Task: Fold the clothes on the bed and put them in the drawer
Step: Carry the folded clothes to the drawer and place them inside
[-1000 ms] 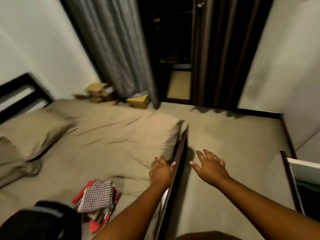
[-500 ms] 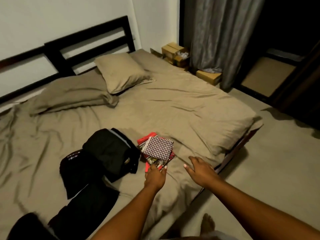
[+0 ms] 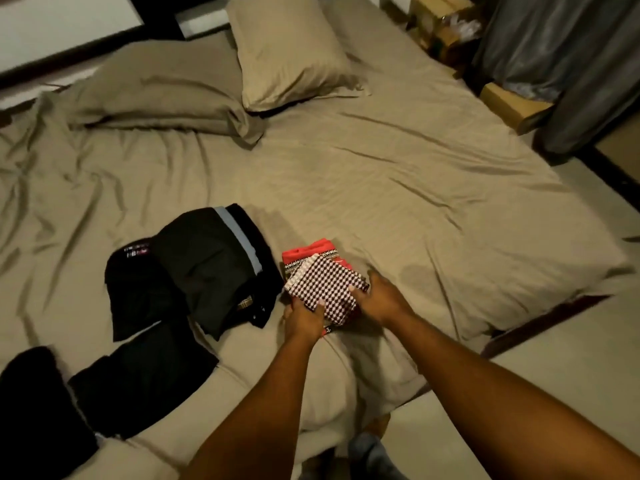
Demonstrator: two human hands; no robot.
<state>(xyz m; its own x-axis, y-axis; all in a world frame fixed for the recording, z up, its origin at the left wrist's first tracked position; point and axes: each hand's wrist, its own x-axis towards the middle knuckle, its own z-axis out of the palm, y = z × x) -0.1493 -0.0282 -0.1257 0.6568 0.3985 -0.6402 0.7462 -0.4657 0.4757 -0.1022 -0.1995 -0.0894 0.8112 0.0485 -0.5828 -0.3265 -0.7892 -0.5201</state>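
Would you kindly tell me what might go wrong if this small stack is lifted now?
The folded stack holds several loose layers, and a red garment sticks out past the checked top. With the left hand and right hand gripping only its near side, lower layers might slip or unfold. Lifting might also brush the black pile beside it.

A bedroom in a home is showing itself here. A wide bed (image 3: 415,174) under a rumpled tan sheet is filling most of the view, with two matching pillows (image 3: 287,53) lying at its head against a dark slatted headboard (image 3: 157,12) and a pale wall. A grey curtain (image 3: 554,46) is hanging in the far corner, cardboard boxes (image 3: 512,102) are sitting on the floor (image 3: 571,358) beside it, and folded black clothes (image 3: 214,265) and a checked pile (image 3: 325,289) are lying on the sheet.
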